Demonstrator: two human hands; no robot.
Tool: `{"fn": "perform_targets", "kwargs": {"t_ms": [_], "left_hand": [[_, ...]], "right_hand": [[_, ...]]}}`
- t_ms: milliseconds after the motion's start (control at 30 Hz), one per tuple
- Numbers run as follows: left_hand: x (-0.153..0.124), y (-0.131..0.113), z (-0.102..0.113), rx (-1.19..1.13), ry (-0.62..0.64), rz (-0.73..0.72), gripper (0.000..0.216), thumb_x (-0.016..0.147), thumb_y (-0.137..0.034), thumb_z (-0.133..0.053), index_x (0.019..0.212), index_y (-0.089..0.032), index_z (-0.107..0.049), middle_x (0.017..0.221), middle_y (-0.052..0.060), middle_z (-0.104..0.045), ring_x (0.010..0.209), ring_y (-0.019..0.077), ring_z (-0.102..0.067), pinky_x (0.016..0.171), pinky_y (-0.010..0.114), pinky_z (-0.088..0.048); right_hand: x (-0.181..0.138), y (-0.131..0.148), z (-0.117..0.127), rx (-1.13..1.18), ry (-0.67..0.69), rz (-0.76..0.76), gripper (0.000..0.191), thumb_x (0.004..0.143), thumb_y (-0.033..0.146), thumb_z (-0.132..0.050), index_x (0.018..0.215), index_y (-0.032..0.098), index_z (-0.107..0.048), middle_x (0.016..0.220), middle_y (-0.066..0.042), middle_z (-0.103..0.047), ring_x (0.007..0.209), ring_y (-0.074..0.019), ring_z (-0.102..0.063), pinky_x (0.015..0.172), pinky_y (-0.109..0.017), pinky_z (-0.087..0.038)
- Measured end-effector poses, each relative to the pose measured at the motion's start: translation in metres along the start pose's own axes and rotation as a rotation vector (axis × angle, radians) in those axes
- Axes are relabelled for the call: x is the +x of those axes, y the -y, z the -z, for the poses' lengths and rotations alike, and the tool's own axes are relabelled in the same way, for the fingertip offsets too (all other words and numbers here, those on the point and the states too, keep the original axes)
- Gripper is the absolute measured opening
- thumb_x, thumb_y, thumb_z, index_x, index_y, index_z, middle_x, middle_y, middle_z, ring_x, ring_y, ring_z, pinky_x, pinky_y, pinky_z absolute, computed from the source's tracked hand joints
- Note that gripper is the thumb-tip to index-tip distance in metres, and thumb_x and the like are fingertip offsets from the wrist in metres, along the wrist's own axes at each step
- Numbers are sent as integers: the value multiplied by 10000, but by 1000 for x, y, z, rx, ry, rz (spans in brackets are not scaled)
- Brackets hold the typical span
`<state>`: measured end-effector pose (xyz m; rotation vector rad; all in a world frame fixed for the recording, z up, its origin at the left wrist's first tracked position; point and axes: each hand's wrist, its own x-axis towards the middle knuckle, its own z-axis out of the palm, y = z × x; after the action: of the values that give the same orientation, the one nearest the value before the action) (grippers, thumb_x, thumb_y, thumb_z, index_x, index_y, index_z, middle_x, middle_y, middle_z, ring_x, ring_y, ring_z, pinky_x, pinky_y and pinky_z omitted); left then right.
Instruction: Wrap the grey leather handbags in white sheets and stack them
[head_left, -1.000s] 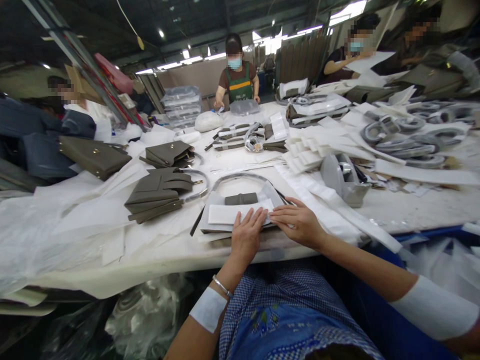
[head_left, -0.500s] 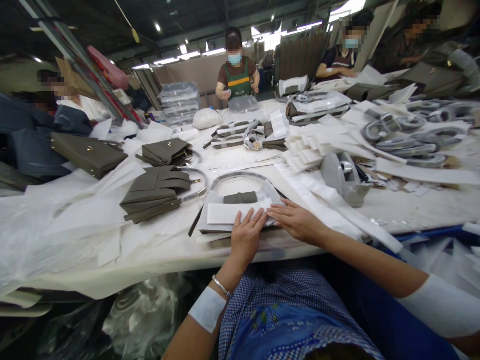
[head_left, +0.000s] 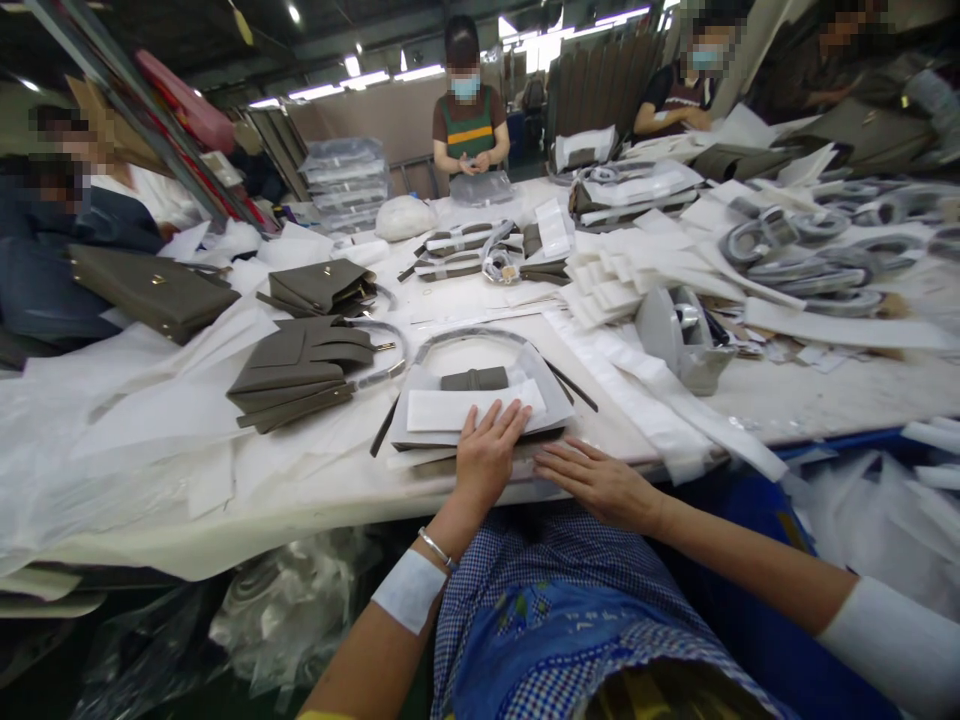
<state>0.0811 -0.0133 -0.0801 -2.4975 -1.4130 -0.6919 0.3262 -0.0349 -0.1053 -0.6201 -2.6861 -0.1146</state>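
Right in front of me a handbag (head_left: 475, 379) lies flat on the table, its wrapped handle (head_left: 472, 335) arching away from me. Thin white paper covers most of it, and a dark olive strap part shows through the middle. Across its near side rests a white foam strip (head_left: 435, 410). My left hand (head_left: 487, 450) lies on the strip's right part, fingers stretched out. Just right of the bag's near edge, my right hand (head_left: 600, 485) is held flat with extended fingers, apart from the bag and holding nothing.
Several olive handbags (head_left: 300, 370) lie to the left on white sheets. A tape dispenser (head_left: 679, 335), foam strips (head_left: 637, 375) and wrapped handles (head_left: 817, 265) are to the right. Across the table (head_left: 420, 490), a masked co-worker (head_left: 469, 120) stands near stacked plastic-wrapped packs (head_left: 345, 185).
My right hand has come off the bag's right corner, moving down towards the table's near edge. My left hand stays on the foam strip. The co-worker opposite has brought both hands together.
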Motion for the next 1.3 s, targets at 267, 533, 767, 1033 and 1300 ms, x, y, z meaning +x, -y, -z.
{"fn": "perform_targets", "kwargs": {"t_ms": [267, 533, 767, 1033, 1300], "left_hand": [[-1, 1, 1, 23, 9, -18, 492, 989, -189, -449, 1469, -299, -444, 1487, 13, -506, 1383, 225, -460, 1191, 498, -287], [-2, 0, -3, 35, -11, -22, 498, 990, -167, -431, 1464, -317, -456, 1474, 20, -523, 1372, 235, -476, 1190, 504, -285], [-4, 1, -7, 41, -46, -50, 510, 972, -154, -463, 1459, -306, -465, 1461, 41, -539, 1356, 252, -495, 1174, 511, -311], [-4, 4, -8, 25, -56, -68, 469, 985, -216, -496, 1444, -309, -480, 1461, 42, -541, 1345, 264, -504, 1152, 522, -343], [-2, 1, -3, -21, -70, -42, 455, 984, -182, -489, 1426, -290, -498, 1454, 31, -549, 1345, 232, -507, 1150, 485, -366]], "right_hand": [[16, -5, -11, 97, -247, 52, 397, 964, 79, -432, 1292, 194, -624, 1212, -79, -717, 1164, -190, -653, 1035, -408, -525], [4, 27, 3, 184, -319, -63, 413, 901, 42, -421, 1179, 188, -689, 1111, -78, -754, 1029, -173, -715, 928, -334, -587], [16, 27, 32, 154, -292, -49, 388, 901, 46, -426, 1161, 184, -680, 1109, -69, -755, 987, -169, -726, 892, -331, -603], [51, -9, 64, 13, -251, -80, 407, 871, -4, -393, 1096, 173, -682, 1292, -98, -672, 1271, -225, -578, 1120, -474, -443], [46, -21, 43, -4, -159, -108, 517, 858, -22, -376, 1299, 131, -600, 1265, -126, -682, 1240, -209, -603, 1080, -435, -496]]}}
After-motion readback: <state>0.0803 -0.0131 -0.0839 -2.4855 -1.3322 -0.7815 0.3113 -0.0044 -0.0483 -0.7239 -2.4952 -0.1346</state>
